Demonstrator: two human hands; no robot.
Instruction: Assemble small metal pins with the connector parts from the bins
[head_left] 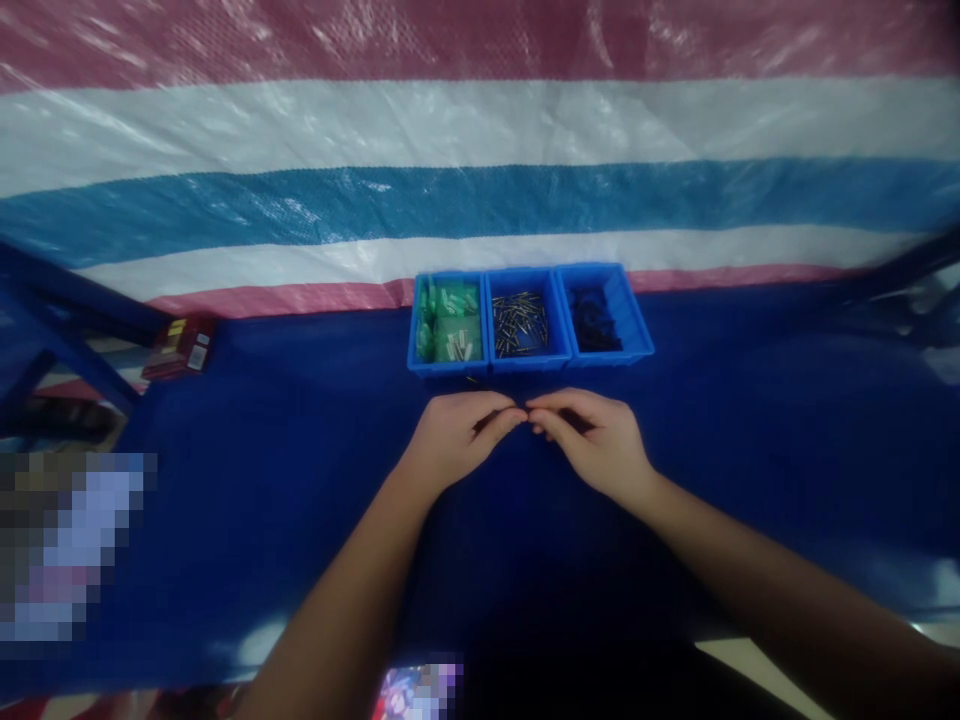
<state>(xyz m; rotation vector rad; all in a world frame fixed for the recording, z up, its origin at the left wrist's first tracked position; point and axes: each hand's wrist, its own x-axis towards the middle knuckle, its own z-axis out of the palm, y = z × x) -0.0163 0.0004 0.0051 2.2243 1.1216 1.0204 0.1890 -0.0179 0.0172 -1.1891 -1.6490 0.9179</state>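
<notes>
Hands: my left hand [454, 435] and right hand [592, 440] pinch fingertips together, perhaps on 1 small part | 3 bins [525, 322] stocked, nothing finished on counter [247, 470].

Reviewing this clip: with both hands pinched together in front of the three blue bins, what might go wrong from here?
1. Whatever the left hand and right hand pinch between their fingertips is too small to see; dropped, it could vanish on the dark blue cloth.
2. The middle bin of loose metal pins sits just beyond the knuckles; a forward nudge might spill it.
</notes>
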